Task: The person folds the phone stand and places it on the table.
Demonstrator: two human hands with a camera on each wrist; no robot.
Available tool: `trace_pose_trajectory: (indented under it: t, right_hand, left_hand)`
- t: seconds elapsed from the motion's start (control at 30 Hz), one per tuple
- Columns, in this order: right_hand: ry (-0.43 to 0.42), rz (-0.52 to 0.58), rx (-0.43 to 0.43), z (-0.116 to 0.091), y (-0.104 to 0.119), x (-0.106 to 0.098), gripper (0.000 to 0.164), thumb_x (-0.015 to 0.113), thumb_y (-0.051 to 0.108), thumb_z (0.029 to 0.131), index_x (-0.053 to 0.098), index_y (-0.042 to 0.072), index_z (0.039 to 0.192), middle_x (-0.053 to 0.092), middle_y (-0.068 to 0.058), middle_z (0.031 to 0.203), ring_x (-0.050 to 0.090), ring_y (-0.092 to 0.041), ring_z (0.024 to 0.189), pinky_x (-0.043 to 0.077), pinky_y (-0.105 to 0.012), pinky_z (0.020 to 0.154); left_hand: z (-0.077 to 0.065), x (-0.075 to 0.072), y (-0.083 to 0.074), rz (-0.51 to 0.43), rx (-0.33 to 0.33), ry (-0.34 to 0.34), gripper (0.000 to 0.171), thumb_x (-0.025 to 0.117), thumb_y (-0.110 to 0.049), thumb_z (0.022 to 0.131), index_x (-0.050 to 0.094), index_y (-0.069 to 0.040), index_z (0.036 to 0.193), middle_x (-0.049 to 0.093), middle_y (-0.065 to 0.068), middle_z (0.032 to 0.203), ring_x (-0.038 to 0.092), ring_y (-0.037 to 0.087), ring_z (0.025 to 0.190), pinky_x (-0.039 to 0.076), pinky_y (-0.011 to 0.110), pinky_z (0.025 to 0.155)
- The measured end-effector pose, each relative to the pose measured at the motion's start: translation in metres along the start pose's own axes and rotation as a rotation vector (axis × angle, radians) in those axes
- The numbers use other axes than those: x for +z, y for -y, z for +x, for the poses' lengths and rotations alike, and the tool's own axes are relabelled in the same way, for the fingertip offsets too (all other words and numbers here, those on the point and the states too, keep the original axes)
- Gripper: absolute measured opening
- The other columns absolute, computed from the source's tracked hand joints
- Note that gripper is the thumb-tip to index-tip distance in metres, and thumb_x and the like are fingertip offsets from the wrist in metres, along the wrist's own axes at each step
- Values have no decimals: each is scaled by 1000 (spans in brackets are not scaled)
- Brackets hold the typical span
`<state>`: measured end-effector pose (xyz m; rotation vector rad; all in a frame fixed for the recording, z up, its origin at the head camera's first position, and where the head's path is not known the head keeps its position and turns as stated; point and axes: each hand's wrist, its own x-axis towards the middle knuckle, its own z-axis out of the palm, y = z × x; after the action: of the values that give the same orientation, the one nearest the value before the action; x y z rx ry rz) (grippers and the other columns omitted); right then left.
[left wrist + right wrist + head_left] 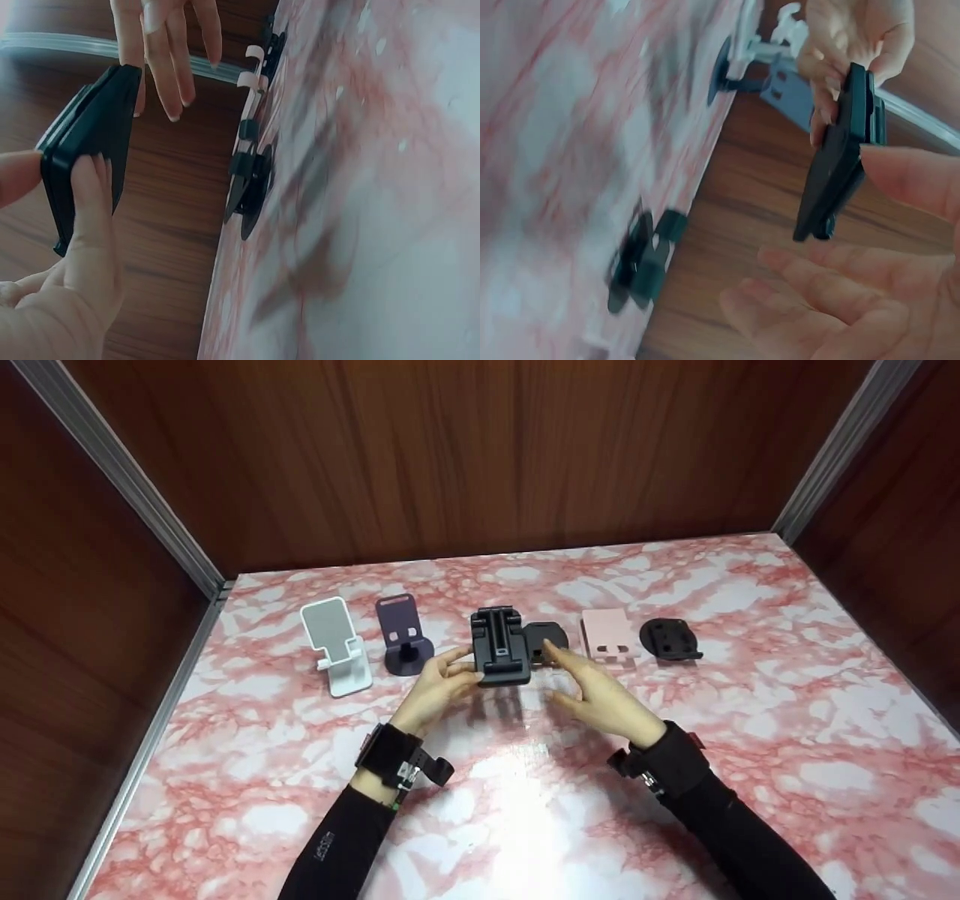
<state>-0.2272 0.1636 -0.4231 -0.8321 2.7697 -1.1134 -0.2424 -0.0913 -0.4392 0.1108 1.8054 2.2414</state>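
Observation:
My left hand (439,688) pinches a black folding phone stand (501,639) by its left edge, thumb on one face and fingers on the other. Folded flat, the stand is held above the table, as the left wrist view shows. My right hand (611,701) is on its other side, fingers spread and relaxed, gripping nothing. In the right wrist view the right thumb (907,176) overlaps the stand's edge, while the other fingers lie apart from it. Behind the held stand, a smaller black phone stand (553,631) with a rounded base is partly hidden.
Left of the hands stand a white phone stand (350,671) and a dark purple one (400,619). A folded pink stand (609,630) and a round-based black stand (670,637) lie to the right. Wooden panels (480,457) enclose the marbled table (750,810) behind and at both sides.

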Motion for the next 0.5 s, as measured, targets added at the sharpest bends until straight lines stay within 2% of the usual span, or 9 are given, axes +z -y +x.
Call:
trace_pose_trajectory:
  t: [0.1, 0.2, 0.3, 0.43, 0.5]
  right_hand:
    - [-27, -105, -10, -1, 0, 2, 74, 65, 9, 94, 24, 0, 155, 26, -25, 159, 24, -46, 147, 24, -60, 119]
    - [-38, -184, -15, -2, 0, 4, 76, 65, 12, 94, 22, 1, 156, 20, -24, 161, 16, -48, 148, 19, -62, 120]
    - [-46, -259, -26, -1, -2, 6, 78, 66, 14, 94, 20, 2, 156, 18, -23, 162, 13, -47, 149, 17, -64, 120]
    - [-65, -356, -35, -1, -3, 7, 80, 67, 16, 93, 20, 2, 156, 17, -21, 163, 13, -44, 150, 19, -67, 118]
    - [-69, -395, -31, -1, -4, 7, 80, 67, 18, 94, 20, 2, 156, 17, -20, 164, 12, -42, 151, 18, -69, 118]
  left_hand:
    - [4, -1, 1, 3, 21, -32, 60, 52, 11, 91, 32, 11, 147, 67, 25, 117, 68, 9, 89, 57, 19, 86]
    - [8, -2, 2, 25, 23, -60, 59, 51, 12, 92, 32, 11, 147, 59, 32, 129, 67, 9, 91, 57, 19, 86]
    - [14, -4, 4, 52, 14, -80, 58, 50, 11, 93, 32, 11, 147, 58, 31, 131, 65, 10, 94, 57, 18, 83]
    - [23, -7, 9, 107, 1, -97, 57, 51, 11, 93, 33, 11, 147, 61, 19, 119, 59, 11, 95, 54, 17, 78]
    - [28, -8, 12, 146, -2, -101, 56, 51, 11, 93, 34, 11, 147, 61, 18, 117, 59, 13, 97, 55, 19, 79]
